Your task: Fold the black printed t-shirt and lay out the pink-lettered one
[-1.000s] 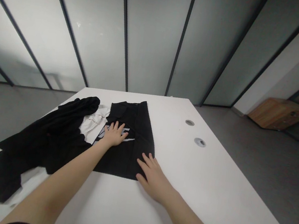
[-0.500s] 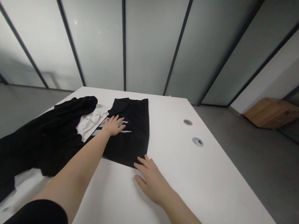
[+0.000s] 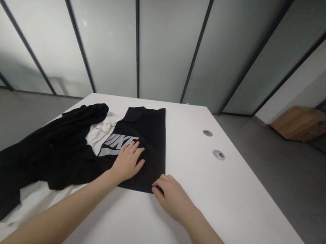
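A black T-shirt [image 3: 151, 136] with a large grey "NIKE" print lies spread on the white table, its upper left part folded over. My left hand [image 3: 128, 162] rests flat on it, fingers spread, covering the end of the print. At the shirt's near right corner, my right hand [image 3: 172, 195] has its fingers curled together on the hem; the exact grip is partly hidden. Left of the shirt, and touching it, lies a heap of black clothes [image 3: 50, 149] with a crumpled white garment [image 3: 99, 130] showing between them.
The white table [image 3: 222, 214] stretches to both sides and toward me. Two round cable grommets, a far one [image 3: 207, 133] and a nearer one [image 3: 219, 154], sit at its right. Frosted glass panels [image 3: 167, 36] stand behind. A wooden cabinet [image 3: 301, 123] is on the floor at the right.
My left hand has slid toward me and to the right across the shirt, uncovering most of the print. The right hand's fingers have closed at the corner. The shirt's near hem sits lower and straighter.
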Demonstrator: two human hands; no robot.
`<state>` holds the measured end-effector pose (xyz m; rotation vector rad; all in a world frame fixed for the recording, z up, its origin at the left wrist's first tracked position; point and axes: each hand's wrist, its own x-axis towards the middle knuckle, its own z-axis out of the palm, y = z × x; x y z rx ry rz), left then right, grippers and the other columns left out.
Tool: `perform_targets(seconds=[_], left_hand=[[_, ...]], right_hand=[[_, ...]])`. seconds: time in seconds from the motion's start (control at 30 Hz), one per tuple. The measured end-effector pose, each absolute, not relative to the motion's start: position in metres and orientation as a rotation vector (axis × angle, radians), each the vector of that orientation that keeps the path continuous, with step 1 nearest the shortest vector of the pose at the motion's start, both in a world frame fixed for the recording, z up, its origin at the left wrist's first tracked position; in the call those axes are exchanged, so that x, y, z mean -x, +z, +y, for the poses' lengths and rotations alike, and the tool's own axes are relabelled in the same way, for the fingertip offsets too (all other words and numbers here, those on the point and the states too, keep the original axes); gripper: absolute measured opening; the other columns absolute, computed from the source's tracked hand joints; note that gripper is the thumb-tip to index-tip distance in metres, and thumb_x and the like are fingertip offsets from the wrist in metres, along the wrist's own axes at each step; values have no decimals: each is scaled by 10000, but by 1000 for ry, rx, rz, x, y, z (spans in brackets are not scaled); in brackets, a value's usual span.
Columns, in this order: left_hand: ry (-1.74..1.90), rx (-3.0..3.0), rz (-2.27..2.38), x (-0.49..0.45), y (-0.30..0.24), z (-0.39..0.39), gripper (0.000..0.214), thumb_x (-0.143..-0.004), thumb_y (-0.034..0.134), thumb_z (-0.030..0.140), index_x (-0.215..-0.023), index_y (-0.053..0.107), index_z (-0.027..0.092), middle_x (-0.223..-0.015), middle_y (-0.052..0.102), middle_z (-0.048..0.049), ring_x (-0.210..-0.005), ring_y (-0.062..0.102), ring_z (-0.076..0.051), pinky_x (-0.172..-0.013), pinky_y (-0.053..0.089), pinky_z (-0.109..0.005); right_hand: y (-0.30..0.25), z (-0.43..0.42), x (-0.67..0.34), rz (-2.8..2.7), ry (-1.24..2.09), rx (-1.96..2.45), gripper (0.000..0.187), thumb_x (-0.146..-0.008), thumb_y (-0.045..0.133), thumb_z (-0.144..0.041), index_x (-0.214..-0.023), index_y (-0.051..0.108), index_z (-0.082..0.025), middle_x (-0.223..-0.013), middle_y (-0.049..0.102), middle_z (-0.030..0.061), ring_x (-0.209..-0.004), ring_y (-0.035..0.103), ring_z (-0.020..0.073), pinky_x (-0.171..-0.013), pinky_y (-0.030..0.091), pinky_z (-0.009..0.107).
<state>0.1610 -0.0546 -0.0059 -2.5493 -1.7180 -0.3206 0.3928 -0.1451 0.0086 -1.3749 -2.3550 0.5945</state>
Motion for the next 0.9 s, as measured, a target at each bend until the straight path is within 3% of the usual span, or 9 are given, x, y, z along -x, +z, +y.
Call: perform_targets(seconds=[0.2, 0.37, 0.43, 0.53, 0.6, 0.7, 0.8, 0.9], left_hand=[[-258, 2889, -1526, -177, -13, -136, 571, -1029, 543, 458, -1556, 527, 238, -1691, 400, -159, -1526, 413, -372, -1202, 367, -556], [-364, 2982, -1501, -182, 2, -154, 406, -997, 628, 445, -1355, 688, 264, -1501, 617, -122, -1312, 579, -339, -1030, 472, -492], [-406, 2974, -1516, -186, 6, -152, 251, -1011, 615, 393, -1169, 753, 256, -1245, 736, -98, -1125, 635, -294, -928, 482, -448], [-441, 2970, -1465, -193, 5, -147, 236, -1050, 554, 319, -940, 747, 240, -929, 738, -64, -929, 620, -247, -823, 455, -411], [-440, 3004, -1352, -197, 0, -145, 233, -1052, 558, 300, -913, 732, 233, -900, 730, -58, -908, 609, -239, -811, 446, -402], [-382, 3099, -1170, -198, -6, -146, 164, -1037, 591, 270, -972, 735, 224, -941, 741, -52, -898, 615, -226, -843, 455, -384], [-345, 3218, -1046, -196, -5, -150, 151, -1035, 595, 254, -1057, 741, 224, -981, 758, -43, -890, 639, -207, -874, 467, -357], [-363, 3322, -972, -195, 0, -155, 126, -1021, 631, 270, -1052, 747, 232, -982, 778, -23, -888, 669, -194, -876, 476, -334]], right_hand=[[20, -145, -407, -2407, 602, 1598, 349, -1029, 582, -326, -726, 719, -219, -756, 705, 41, -699, 623, 186, -652, 398, 302], [25, -142, -423, -2356, 611, 1766, 462, -1027, 579, -409, -610, 646, -221, -616, 641, 31, -553, 538, 170, -561, 305, 314], [23, -138, -424, -2300, 537, 1726, 434, -1042, 548, -392, -658, 658, -221, -663, 660, 34, -610, 578, 183, -590, 355, 316], [14, -132, -419, -2170, 456, 1540, 301, -1055, 504, -319, -875, 723, -219, -863, 726, 54, -822, 668, 213, -749, 492, 337], [5, -130, -414, -2122, 450, 1386, 258, -1047, 487, -251, -1119, 733, -221, -1065, 745, 82, -1010, 684, 231, -912, 536, 384], [-7, -130, -408, -2171, 445, 1316, 440, -1003, 491, -162, -1415, 634, -227, -1340, 680, 123, -1218, 635, 261, -1071, 514, 465], [-11, -130, -410, -2266, 423, 1398, 429, -968, 564, -161, -1377, 682, -211, -1404, 641, 139, -1272, 604, 293, -1102, 499, 497], [-7, -129, -415, -2280, 475, 1414, 280, -997, 581, -204, -1213, 759, -202, -1246, 710, 117, -1156, 657, 270, -1041, 535, 452]])
